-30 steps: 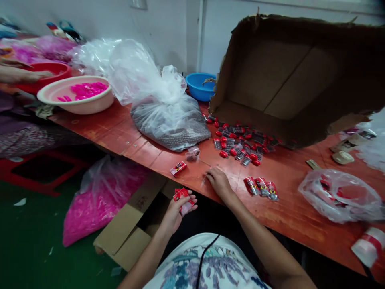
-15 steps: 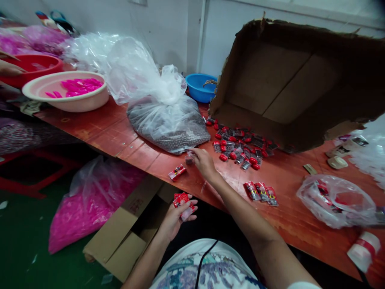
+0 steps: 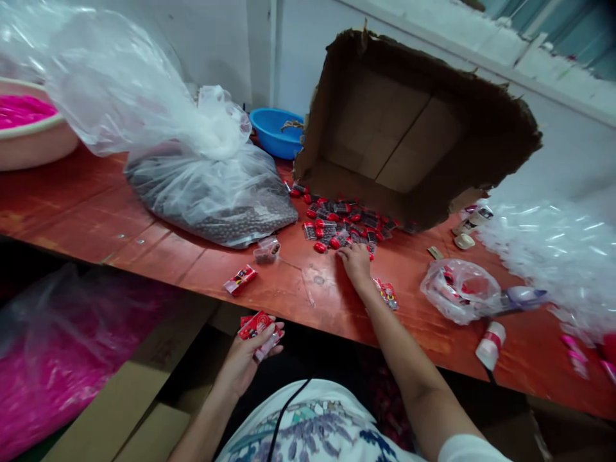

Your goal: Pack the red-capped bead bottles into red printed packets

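Observation:
My left hand (image 3: 255,350) is closed around red printed packets (image 3: 256,325), held just below the front edge of the table. Out over the table, my right hand (image 3: 356,264) reaches to the near edge of a pile of small clear packs (image 3: 332,224) with red ends and dark contents. Its fingers are bent down, and their tips are lost among the packs. Left of it lie a small clear pack (image 3: 267,250) with something dark inside and a red printed packet (image 3: 240,280). Several more red packets (image 3: 389,295) lie partly behind my right forearm.
A tied clear bag of dark beads (image 3: 212,199) sits left of the pile. Behind stand a blue basin (image 3: 276,131) and a torn cardboard box (image 3: 409,141) on its side. To the right are an open plastic bag (image 3: 459,292) and a white roll (image 3: 491,345).
My right hand has left the small clear pack on the table and moved right to the pile. My left hand keeps its packets. The view has turned right.

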The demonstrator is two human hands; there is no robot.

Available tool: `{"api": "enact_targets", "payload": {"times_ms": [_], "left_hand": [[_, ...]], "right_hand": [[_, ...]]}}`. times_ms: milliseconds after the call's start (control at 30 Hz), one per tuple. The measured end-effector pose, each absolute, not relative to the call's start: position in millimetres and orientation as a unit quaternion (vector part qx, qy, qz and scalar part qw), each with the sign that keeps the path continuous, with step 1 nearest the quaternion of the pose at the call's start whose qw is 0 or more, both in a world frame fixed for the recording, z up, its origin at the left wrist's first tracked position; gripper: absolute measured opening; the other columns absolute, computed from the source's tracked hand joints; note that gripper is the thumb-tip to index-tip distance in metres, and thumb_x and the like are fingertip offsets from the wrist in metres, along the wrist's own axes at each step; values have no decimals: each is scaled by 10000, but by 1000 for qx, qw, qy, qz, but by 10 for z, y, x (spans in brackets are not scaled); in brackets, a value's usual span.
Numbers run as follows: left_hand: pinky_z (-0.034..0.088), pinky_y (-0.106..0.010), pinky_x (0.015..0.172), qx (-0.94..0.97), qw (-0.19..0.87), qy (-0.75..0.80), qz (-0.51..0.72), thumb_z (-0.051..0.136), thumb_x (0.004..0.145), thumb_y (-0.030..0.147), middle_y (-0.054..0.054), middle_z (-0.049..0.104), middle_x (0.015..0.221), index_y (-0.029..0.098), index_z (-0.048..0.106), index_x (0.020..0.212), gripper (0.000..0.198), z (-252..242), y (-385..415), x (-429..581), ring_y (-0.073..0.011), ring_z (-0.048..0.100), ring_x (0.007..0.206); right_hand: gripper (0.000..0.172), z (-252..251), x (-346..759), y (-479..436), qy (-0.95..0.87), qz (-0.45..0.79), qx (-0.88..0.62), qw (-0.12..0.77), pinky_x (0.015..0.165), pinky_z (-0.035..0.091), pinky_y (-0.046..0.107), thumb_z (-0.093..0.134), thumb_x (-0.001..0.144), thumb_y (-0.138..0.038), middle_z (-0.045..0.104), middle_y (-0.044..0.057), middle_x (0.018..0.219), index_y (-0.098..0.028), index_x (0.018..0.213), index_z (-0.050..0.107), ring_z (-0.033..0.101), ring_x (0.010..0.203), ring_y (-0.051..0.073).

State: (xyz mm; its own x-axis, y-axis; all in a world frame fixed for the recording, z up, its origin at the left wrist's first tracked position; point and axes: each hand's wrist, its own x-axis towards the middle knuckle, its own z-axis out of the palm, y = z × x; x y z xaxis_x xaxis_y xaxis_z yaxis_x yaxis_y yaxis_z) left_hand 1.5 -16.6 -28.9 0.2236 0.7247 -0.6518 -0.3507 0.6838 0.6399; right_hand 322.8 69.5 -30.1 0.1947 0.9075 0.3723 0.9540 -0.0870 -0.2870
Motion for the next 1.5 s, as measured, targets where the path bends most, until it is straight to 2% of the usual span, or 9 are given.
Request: {"api": "enact_targets", "payload": {"times_ms": [267,433,533,800,933,1067,1133,1267,1500], "left_hand": [[584,-332,578,165,748,532,362,715,691,111,-108,725,889,121,638,955,275,-240,-159,-3,-223,691,754],[580,-317,563,156,741,546,359,701,693,86,-103,727,877,122,641,956,272,-274,-167,-46,-211,689,728],[580,-319,574,155,748,542,350,706,690,87,-109,726,887,119,646,947,266,-302,-171,-22,-212,689,737],[578,-317,559,164,755,543,329,714,683,91,-108,726,883,116,667,890,214,-290,-153,68,-213,685,733],[578,-313,556,164,752,547,328,710,686,87,-103,727,870,112,668,878,198,-283,-152,68,-203,683,716],[578,-309,553,164,757,541,329,721,673,89,-105,729,868,114,666,883,218,-277,-163,92,-201,686,700],[578,-307,549,166,761,534,329,731,663,97,-107,729,869,114,665,880,227,-268,-169,107,-201,687,694],[578,-298,544,176,755,528,346,756,641,117,-90,729,837,120,664,870,246,-260,-143,134,-199,690,687],[587,-308,572,180,754,512,371,767,624,120,-60,713,766,119,661,860,258,-287,-15,189,-179,682,647]], "right_hand": [[183,-391,3176,666,-647,-60,-732,208,802,343,356,520,865,-185,610,106,898,-189,823,698,442,895,251],[234,-375,3339,550,-617,-70,-753,218,801,379,336,428,903,-172,604,108,974,-157,989,645,471,901,232],[253,-349,3426,543,-614,-73,-757,212,828,385,344,412,906,-178,610,113,992,-149,1016,639,487,923,231],[350,-393,3188,632,-641,-79,-748,151,959,341,438,548,866,-318,540,143,1282,-181,1183,607,406,1179,308],[349,-403,2906,422,-689,-63,-713,116,976,347,424,507,890,-282,526,94,1323,-230,1228,576,420,1184,287],[398,-401,2769,184,-724,-23,-673,148,999,343,409,473,908,-264,474,89,1382,-229,1304,497,411,1228,265],[394,-398,2818,137,-701,-1,-683,204,988,364,377,471,909,-272,506,117,1332,-192,1294,492,437,1211,244],[323,-403,3039,178,-610,7,-739,285,855,440,328,349,945,-229,574,143,1117,-140,1185,545,536,1018,216],[223,-448,3153,336,-632,16,-735,245,778,416,291,449,876,-155,587,90,933,-179,911,668,535,860,199]]}}
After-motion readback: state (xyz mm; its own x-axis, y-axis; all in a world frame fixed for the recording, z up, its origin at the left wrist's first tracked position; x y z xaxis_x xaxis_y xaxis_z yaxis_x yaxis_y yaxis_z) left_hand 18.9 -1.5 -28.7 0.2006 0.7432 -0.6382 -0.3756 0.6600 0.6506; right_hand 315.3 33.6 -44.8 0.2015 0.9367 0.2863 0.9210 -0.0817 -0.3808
